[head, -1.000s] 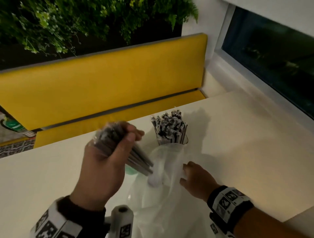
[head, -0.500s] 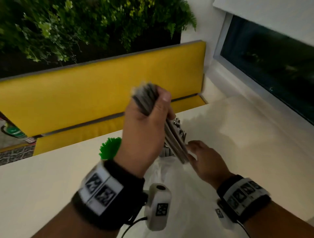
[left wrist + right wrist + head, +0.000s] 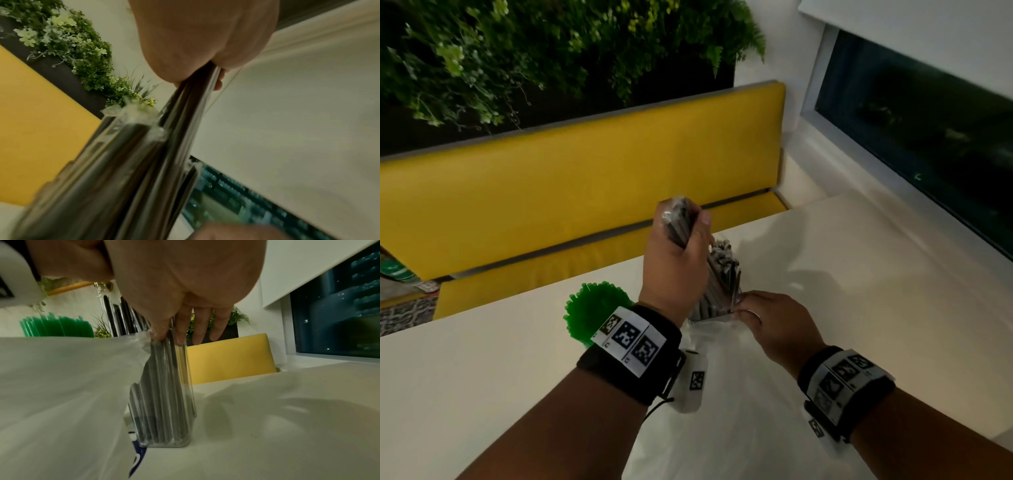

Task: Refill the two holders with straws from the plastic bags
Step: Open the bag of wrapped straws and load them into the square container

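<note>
My left hand [image 3: 674, 260] grips a bundle of dark wrapped straws [image 3: 679, 222] and holds it tilted, lower ends down among the straws standing in the clear holder [image 3: 722, 291]. In the left wrist view the bundle [image 3: 123, 162] runs out from under the hand [image 3: 195, 40]. My right hand [image 3: 774, 322] reaches the holder's near side; its straight fingers [image 3: 202, 324] rest on the rim of the holder [image 3: 164, 402]. Green straws [image 3: 592, 308] fill a second holder to the left, partly hidden by my left wrist. A white plastic bag [image 3: 739, 394] lies in front of the holders.
The holders stand near the far edge of a cream table [image 3: 859, 274]. Behind it runs a yellow bench [image 3: 585, 171] under hanging plants. A dark window [image 3: 928, 120] lines the right side. The bag [image 3: 61, 386] drapes against the clear holder's left side.
My left hand has carried the straw bundle up from the bag and rightward to the clear holder. The right hand left the bag and moved forward to the holder.
</note>
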Action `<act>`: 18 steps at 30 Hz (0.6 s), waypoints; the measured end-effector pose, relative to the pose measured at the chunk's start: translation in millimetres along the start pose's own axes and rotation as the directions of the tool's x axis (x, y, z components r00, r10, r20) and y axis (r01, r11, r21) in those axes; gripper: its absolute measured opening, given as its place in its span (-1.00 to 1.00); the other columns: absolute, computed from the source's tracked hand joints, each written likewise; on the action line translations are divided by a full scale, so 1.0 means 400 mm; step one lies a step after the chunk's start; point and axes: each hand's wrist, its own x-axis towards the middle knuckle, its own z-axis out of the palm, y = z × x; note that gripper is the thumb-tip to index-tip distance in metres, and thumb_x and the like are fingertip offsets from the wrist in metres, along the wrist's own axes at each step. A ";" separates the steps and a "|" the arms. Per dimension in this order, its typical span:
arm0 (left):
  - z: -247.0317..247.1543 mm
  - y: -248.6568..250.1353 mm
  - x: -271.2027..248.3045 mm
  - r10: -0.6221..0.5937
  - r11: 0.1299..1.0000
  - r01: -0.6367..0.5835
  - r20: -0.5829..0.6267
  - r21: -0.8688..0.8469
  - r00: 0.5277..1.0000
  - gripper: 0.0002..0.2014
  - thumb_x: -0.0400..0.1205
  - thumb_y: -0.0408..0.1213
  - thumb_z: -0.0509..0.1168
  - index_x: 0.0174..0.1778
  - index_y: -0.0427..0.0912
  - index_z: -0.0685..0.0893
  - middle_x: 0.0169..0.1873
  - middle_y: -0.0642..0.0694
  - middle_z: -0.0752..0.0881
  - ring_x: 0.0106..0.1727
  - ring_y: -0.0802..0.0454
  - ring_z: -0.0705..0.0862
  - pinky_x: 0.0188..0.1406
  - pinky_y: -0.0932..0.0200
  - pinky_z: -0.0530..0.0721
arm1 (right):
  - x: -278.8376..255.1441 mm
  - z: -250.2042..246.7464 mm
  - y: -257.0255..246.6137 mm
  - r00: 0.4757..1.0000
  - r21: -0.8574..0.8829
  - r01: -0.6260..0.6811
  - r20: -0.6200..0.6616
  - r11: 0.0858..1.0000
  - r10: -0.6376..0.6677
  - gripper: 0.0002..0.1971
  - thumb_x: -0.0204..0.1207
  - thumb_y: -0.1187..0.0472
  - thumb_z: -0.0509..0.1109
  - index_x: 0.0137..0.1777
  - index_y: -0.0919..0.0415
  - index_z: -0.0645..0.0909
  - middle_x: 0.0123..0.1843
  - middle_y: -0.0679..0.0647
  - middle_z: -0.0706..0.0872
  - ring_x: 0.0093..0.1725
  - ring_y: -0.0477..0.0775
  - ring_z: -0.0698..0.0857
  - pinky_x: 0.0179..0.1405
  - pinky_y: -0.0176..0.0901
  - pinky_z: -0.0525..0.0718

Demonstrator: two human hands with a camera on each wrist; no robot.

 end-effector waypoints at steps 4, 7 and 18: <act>0.000 -0.094 -0.050 -0.112 0.939 0.030 0.222 0.343 0.969 -0.72 0.64 0.10 0.28 0.03 -0.04 0.63 -0.17 0.00 0.71 -0.02 -0.10 0.69 0.08 -0.07 0.65 | -0.005 -0.001 0.000 0.999 -0.023 0.029 -0.024 0.999 -0.030 -0.76 0.62 0.00 0.21 -0.05 -0.08 0.73 -0.05 -0.15 0.80 -0.13 -0.01 0.71 -0.19 -0.09 0.62; -0.010 -0.135 -0.079 -0.200 0.852 0.024 0.283 0.523 0.938 -0.43 0.50 0.28 0.19 0.24 -0.05 0.69 0.20 -0.07 0.68 0.35 -0.10 0.53 0.39 -0.24 0.49 | -0.005 0.002 0.004 0.998 -0.040 0.041 -0.036 0.998 -0.042 -0.71 0.58 -0.09 0.16 -0.07 -0.08 0.72 -0.10 -0.13 0.80 -0.20 0.02 0.71 -0.24 -0.05 0.63; -0.014 0.050 0.016 0.031 0.699 -0.329 0.432 0.635 0.901 -0.23 0.68 0.35 0.00 0.75 0.00 0.13 0.77 -0.11 0.04 0.78 -0.09 -0.08 0.68 -0.18 0.03 | 0.001 0.008 0.003 0.999 -0.082 -0.035 -0.002 0.996 0.035 -0.79 0.63 -0.05 0.26 0.03 -0.12 0.74 0.02 -0.20 0.80 -0.06 0.02 0.73 -0.06 -0.08 0.64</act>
